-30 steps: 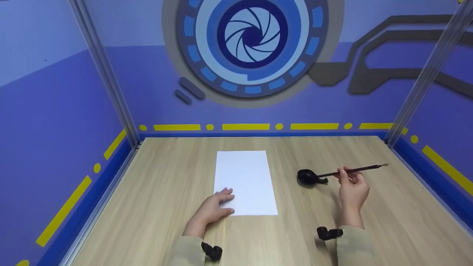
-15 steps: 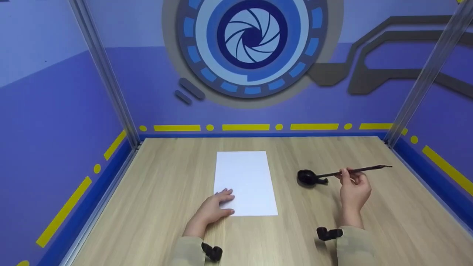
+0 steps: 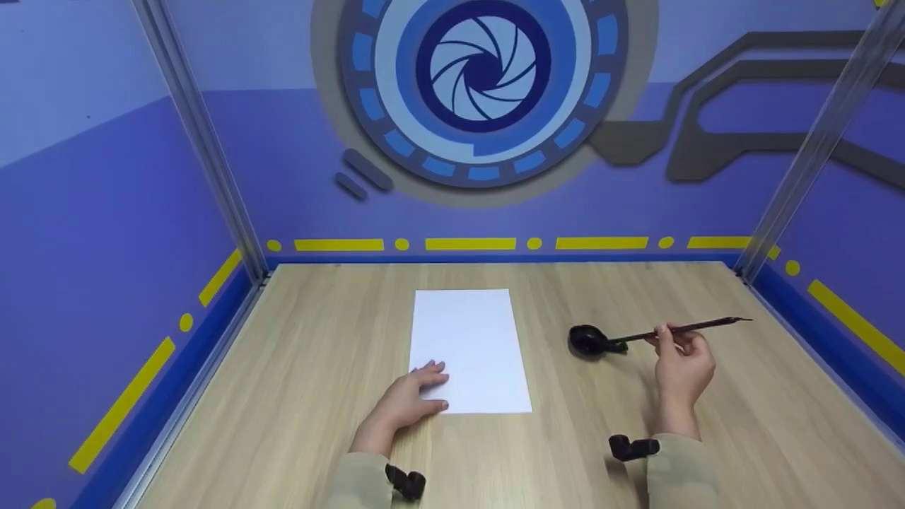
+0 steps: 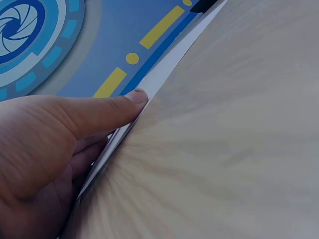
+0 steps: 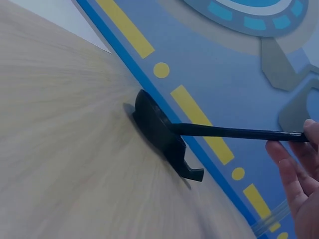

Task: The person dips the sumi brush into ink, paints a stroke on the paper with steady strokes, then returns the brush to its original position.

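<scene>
My left hand (image 3: 404, 404) rests on the lower left corner of a white sheet of paper (image 3: 466, 332), thumb and fingers spread over its edge. In the left wrist view the thumb (image 4: 107, 113) lies along the sheet's near edge. Right of the paper, a small black ink dish (image 3: 587, 342) with a stubby curved handle stands on the table. My right hand (image 3: 684, 367) pinches a dark calligraphy brush (image 3: 713, 325) by the shaft, its looped tail pointing right. The brush's lower end (image 5: 182, 129) reaches the dish's rim in the right wrist view; its tip is hidden inside.
Light wooden table (image 3: 318, 339) under everything, with blue-purple panels (image 3: 283, 170) behind and at both sides. Metal posts (image 3: 205, 127) rise at the back corners. A small black device (image 3: 406, 482) is fixed at each sleeve cuff.
My right hand has shifted slightly right, drawing the brush a little that way, and its tail loop has turned edge-on. The left hand, paper and dish stay put.
</scene>
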### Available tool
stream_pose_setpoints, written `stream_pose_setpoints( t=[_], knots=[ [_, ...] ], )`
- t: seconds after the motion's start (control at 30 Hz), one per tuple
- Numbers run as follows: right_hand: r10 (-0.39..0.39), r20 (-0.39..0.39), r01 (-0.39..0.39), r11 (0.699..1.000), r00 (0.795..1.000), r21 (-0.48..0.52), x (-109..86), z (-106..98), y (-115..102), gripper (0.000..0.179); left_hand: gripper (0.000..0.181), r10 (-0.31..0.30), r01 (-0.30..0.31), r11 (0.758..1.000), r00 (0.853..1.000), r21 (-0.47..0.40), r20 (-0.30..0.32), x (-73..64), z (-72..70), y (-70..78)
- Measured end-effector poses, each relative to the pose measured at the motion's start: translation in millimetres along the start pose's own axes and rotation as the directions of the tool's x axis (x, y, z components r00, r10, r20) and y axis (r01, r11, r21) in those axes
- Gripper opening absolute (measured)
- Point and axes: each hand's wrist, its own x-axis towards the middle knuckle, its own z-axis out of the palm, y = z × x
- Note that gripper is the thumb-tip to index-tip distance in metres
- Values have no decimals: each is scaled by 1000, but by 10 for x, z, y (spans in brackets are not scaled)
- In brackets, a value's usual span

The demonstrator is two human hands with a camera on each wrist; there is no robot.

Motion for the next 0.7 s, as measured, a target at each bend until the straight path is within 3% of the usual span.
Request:
stream_pose_setpoints(
  t=[0.33,0.47,0.7],
  knots=[
    [-57,-46,56,998,997,-10,120,-66,85,20,50,7,-7,1000,1000,11,-1,-6,0,7],
    [-48,-44,49,998,998,25,120,-58,63,24,50,9,-9,1000,1000,16,-2,-3,2,8],
    [-38,-42,39,999,998,10,87,-41,43,14,51,8,-8,1000,1000,26,-1,1,10,-9]
  ],
)
